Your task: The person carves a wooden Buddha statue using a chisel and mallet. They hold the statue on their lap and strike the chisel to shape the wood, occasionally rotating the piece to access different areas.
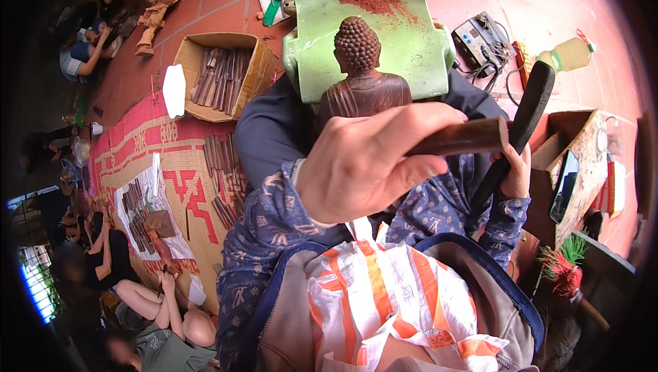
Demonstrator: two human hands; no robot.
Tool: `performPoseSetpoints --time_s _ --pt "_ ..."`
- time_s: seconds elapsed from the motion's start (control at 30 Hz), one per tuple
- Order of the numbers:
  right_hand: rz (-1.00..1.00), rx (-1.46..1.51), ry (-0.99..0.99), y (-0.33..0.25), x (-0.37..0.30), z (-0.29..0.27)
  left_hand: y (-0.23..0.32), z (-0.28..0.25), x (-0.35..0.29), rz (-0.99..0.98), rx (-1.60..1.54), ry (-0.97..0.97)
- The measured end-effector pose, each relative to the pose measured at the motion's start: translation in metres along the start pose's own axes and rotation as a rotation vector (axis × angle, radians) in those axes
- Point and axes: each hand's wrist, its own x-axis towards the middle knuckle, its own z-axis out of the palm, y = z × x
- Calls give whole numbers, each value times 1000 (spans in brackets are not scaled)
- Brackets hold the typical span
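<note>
Left hand (367, 163) grip clenched round dark chisel handle (466, 137), blade hidden; right hand (515, 173) grips black mallet (524, 115); statue (362, 77) body half-covered.

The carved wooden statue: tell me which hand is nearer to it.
Left. The left hand, gripping a dark wooden handle, sits just below the carved wooden statue and overlaps its base. The right hand holds a black mallet farther off to the right.

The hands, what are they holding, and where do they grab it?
The left hand grips a brown wooden tool around one end. The right hand holds a black mallet low on its handle. The carved statue stands beyond, unheld.
</note>
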Motion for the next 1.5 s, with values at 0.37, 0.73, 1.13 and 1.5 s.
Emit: performPoseSetpoints --time_s 0.37,0.73,1.13,1.5 --pt "35 -423 -10 -18 -17 6 -49 108 68 -11 411 141" --pt "198 -437 -111 -7 9 16 -86 107 84 -243 551 170" --pt "260 -368 -149 -15 41 11 -91 107 91 -242 507 257" --pt "275 -280 -139 -10 47 10 -92 103 87 -295 562 228"
